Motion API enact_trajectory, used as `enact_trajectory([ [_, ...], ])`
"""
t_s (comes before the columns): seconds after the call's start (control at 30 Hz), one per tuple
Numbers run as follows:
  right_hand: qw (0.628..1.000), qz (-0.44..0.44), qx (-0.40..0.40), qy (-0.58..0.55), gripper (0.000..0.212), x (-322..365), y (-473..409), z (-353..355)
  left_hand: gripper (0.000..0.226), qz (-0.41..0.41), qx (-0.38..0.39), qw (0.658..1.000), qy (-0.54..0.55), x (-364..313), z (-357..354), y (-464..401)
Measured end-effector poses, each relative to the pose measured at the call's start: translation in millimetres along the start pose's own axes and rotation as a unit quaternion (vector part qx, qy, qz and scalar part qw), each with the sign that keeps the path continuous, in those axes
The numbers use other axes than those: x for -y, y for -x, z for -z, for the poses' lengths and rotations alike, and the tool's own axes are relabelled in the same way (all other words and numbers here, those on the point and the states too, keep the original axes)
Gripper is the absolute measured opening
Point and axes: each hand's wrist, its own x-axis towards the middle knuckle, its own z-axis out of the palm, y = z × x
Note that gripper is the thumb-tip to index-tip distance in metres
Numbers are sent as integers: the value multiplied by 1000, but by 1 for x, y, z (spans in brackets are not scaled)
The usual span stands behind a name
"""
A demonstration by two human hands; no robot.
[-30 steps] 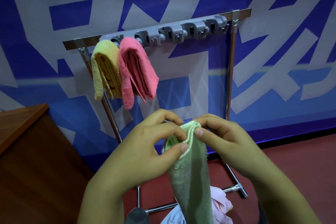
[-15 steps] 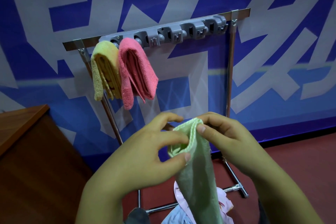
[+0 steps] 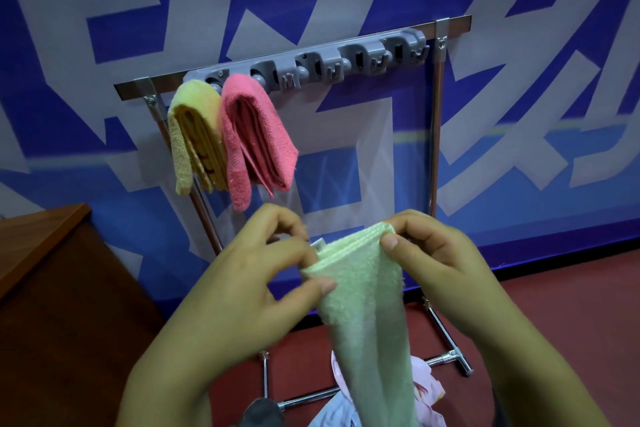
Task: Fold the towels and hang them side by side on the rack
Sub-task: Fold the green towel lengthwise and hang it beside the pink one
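A light green towel point(image 3: 370, 319) hangs folded lengthwise in front of me. My left hand point(image 3: 256, 281) pinches its top left corner between thumb and fingers. My right hand point(image 3: 433, 260) pinches the top right corner, so the top edge stretches between them. Behind stands a metal rack point(image 3: 437, 121) with a grey hook strip point(image 3: 332, 62) along its top bar. A folded yellow towel point(image 3: 194, 135) hangs at the strip's left end, and a folded pink towel point(image 3: 252, 142) hangs right beside it, touching it.
More cloths, pink and pale blue point(image 3: 429, 395), lie on the red floor by the rack's base. A brown wooden cabinet point(image 3: 45, 288) stands at the left. The blue and white wall point(image 3: 519, 114) is close behind the rack.
My hands have drawn apart, spreading the green towel's bunched top into a flat edge. The hanging yellow and pink towels have not moved.
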Motion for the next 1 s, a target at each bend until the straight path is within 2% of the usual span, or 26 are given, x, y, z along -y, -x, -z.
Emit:
enact_trajectory([
  [0.17, 999, 15, -6, -32, 15, 3, -2, -6, 31, 17, -38, 998, 40, 0, -5, -3],
  [0.37, 999, 10, 4, -45, 27, 2, -2, -1, 19, 8, -4, 996, 84, 3, 2, -3],
  [0.43, 999, 16, 4, -34, 22, 3, -2, -1, 20, 3, -6, 997, 81, 4, 5, -3],
  [0.5, 999, 29, -1, -24, 14, 6, -2, -1, 23, 3, -21, 996, 89, 4, 4, -3],
  [0.7, 999, 24, 7, -23, 16, 14, -6, -3, 35, 22, -104, 986, 127, 0, -4, -10],
  [0.8, 998, 5, 19, -63, 13, 18, -11, 1, 25, 87, -145, 952, 257, -3, -11, -15],
  [0.87, 996, 3, 30, -79, 14, 23, -12, 2, 36, 121, -170, 918, 337, -3, -15, -19],
  [1.0, 997, 0, 26, -74, 16, 27, -13, 1, 33, 131, -196, 914, 330, 1, -17, -24],
])
